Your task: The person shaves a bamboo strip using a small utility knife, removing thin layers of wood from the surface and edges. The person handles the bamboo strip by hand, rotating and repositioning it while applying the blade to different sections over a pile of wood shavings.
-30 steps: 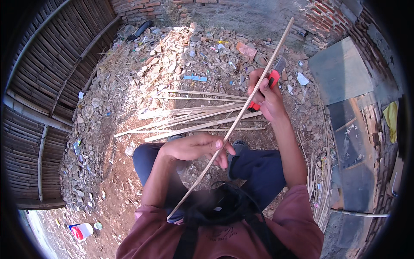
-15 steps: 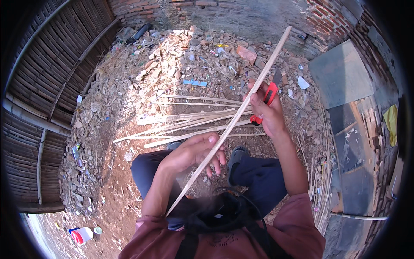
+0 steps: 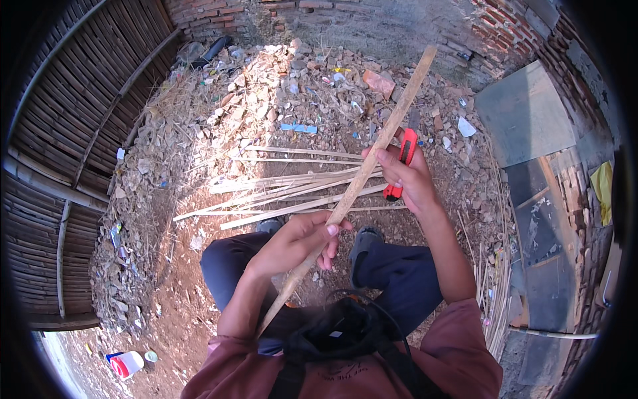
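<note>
A long, flat bamboo strip slants across my lap, from near my left elbow up to the far right. My left hand is closed on its lower half, thumb lying on top and fingers underneath. Higher up, my right hand pinches the same strip between thumb and fingers. That hand also grips a red and black utility knife, which sits beside the strip without visibly cutting it. Beyond my feet, several pale bamboo strips lie loosely fanned on the ground.
Rubble and litter cover the ground toward a brick wall. A bamboo-slat wall stands at left, leaning boards at right. A red and white container lies at the lower left.
The strip has turned on its length, so a broader, browner face shows. My left thumb has come down onto it. The knife in my right hand has tilted more upright.
</note>
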### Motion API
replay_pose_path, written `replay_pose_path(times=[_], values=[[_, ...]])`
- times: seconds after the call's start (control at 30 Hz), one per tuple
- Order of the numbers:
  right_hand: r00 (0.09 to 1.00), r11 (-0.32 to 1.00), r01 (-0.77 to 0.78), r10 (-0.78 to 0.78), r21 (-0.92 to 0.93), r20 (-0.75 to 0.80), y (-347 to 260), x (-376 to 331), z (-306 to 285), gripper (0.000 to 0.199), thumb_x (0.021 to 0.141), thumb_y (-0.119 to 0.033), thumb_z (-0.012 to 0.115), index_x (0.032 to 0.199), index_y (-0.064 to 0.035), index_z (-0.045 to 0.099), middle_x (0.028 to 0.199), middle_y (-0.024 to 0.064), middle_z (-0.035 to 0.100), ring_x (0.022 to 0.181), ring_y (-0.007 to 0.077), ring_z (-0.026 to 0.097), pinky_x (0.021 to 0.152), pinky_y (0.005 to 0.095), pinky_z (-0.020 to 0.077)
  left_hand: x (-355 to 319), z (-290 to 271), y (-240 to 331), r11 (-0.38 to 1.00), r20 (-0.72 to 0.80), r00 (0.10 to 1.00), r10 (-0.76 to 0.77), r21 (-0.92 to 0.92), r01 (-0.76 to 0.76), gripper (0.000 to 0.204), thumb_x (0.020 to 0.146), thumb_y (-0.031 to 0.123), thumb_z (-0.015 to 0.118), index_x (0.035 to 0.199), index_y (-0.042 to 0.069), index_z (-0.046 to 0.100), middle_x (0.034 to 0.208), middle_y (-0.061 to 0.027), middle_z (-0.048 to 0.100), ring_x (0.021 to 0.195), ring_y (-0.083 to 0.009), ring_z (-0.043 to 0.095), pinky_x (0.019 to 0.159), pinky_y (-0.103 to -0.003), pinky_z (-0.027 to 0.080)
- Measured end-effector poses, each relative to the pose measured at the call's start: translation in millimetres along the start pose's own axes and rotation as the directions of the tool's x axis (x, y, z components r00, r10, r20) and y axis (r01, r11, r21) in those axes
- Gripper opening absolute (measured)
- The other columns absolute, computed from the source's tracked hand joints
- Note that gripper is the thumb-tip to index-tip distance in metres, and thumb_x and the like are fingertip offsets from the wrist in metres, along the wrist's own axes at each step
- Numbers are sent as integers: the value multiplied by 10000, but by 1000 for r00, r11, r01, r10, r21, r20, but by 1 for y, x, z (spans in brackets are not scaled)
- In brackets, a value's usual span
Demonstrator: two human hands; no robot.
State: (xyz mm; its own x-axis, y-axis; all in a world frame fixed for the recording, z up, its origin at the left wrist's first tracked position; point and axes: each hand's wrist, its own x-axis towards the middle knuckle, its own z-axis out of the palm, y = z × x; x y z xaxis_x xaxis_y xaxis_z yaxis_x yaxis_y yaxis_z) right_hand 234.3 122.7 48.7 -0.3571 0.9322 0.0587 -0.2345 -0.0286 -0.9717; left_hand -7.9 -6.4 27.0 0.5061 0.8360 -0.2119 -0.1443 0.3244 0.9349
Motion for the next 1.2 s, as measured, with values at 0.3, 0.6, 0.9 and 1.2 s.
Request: replay_pose_path(times=[0.3,0.6,0.9,1.2], values=[[996,975,55,-67,-213,-50,0,2,-1,414,1049,-263,682,1372,-43,547,1000,61,757,607,2,437,536,211,322,-11,2,-5,979,-40,998,47,201,-38,271,1154,290,482,1109,37,567,753,-7,573,650,-102,638,623,-266,544],[785,419,605,-453,-677,422,14,-21,31,285,1038,-331,676,1094,-52,664,857,86,665,716,234,683,623,349,510,-15,12,16,981,-321,932,167,150,-124,264,1032,262,737,967,109,532,731,68,497,610,-11,467,554,-189,374],[752,260,645,-380,-718,538,29,-34,52,285,971,-344,736,1088,-90,676,947,70,718,817,278,748,671,402,570,-6,8,-3,951,-467,845,261,275,-142,329,958,219,836,1171,31,670,815,117,474,698,11,405,593,-183,335],[741,289,661,-395,-693,543,29,-32,51,262,968,-345,739,1060,-106,688,856,57,706,741,272,737,622,399,557,-2,12,-7,951,-484,839,248,286,-116,448,976,268,817,1264,-27,643,752,69,510,702,-31,468,606,-236,420]])
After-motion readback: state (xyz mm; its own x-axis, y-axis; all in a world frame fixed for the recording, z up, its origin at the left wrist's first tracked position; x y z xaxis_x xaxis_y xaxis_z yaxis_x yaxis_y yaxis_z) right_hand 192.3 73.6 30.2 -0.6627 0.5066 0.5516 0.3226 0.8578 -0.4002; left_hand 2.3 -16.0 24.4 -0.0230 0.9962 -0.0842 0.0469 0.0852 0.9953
